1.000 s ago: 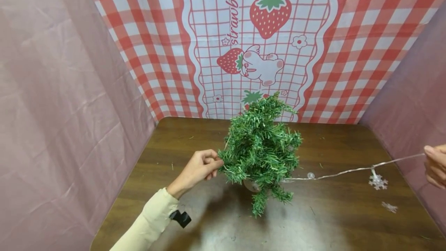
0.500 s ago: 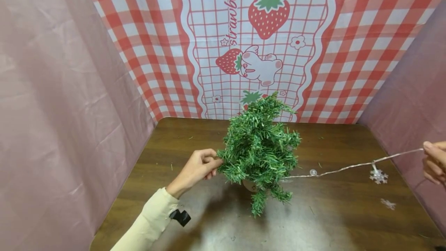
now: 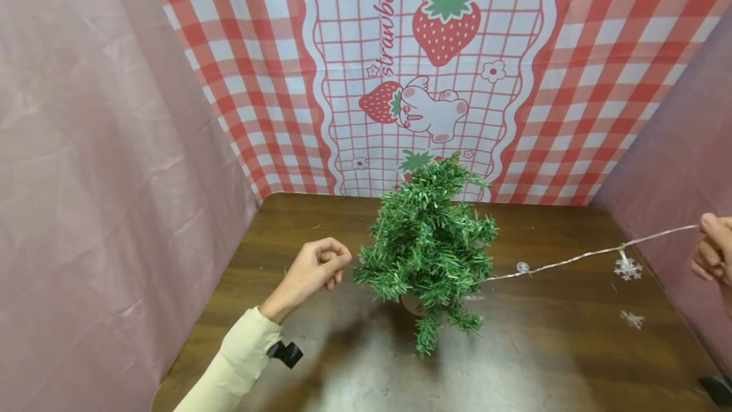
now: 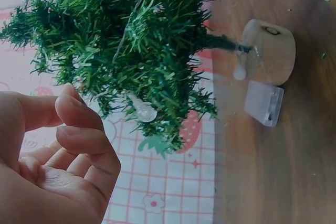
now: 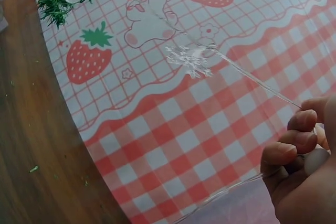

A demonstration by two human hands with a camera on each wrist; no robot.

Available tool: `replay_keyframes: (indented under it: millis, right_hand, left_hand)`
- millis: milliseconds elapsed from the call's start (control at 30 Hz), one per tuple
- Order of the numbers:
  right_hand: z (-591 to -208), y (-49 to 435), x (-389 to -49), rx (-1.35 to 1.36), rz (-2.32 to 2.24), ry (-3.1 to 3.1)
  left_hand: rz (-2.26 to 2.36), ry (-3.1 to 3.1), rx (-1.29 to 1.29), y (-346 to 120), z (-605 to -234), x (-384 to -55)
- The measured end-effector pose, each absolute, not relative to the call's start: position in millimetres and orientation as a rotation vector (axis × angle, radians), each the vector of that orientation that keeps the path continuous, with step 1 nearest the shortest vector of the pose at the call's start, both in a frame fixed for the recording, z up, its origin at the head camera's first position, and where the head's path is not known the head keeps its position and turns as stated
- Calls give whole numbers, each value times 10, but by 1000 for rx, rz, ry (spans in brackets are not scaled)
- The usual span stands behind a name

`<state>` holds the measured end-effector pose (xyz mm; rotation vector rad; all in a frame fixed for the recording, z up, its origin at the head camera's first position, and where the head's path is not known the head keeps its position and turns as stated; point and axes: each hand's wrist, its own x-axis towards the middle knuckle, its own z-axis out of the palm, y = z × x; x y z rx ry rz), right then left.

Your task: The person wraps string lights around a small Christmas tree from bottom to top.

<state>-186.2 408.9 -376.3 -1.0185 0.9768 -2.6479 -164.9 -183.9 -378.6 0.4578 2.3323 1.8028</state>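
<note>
A small artificial Christmas tree (image 3: 429, 240) stands on the table, with a string of lights (image 3: 589, 254) running out from its right side. My right hand (image 3: 715, 250) pinches the string at the far right and holds it taut. A clear snowflake ornament (image 3: 628, 268) hangs from the string, and a round clear bulb (image 3: 522, 267) sits nearer the tree. Just left of the branches is my left hand (image 3: 314, 272), fingers loosely curled, with nothing seen in it. In the left wrist view, wire and a clear bulb (image 4: 145, 112) lie against the branches.
The tree's round wooden base (image 4: 278, 53) has a clear box (image 4: 264, 103) beside it. Another snowflake (image 3: 632, 319) is low at the right. The brown table (image 3: 274, 221) meets a strawberry-print cloth (image 3: 446, 24) behind and pink cloth (image 3: 126, 164) at the left.
My left hand has let go at the tree's left edge and drawn back slightly left. My right hand has risen, lifting the string and its snowflake.
</note>
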Motion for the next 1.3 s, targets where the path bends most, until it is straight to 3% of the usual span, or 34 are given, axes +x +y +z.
replay_keyframes:
  millis: [200,700,867,1133,1300]
  right_hand:
    - [-3676,3903,-1807,-828,-2875,1292]
    - [-3351,3586,-1968,-647,-3008,1761]
    - [-3288,3550,-2091,-585,-2959,1972]
    - [-3170,3470,-2314,-267,-2746,2280]
    - [-3108,3355,-2433,-234,-2572,2454]
  left_hand:
    - [1833,2366,459,-1823,-3693,-1659]
    - [1896,2449,616,-1784,-3455,-1705]
    - [1961,2473,674,-1784,-3567,-1855]
    - [1907,2556,770,-1622,-3163,-1877]
    - [1873,2582,775,-1606,-3081,-2046]
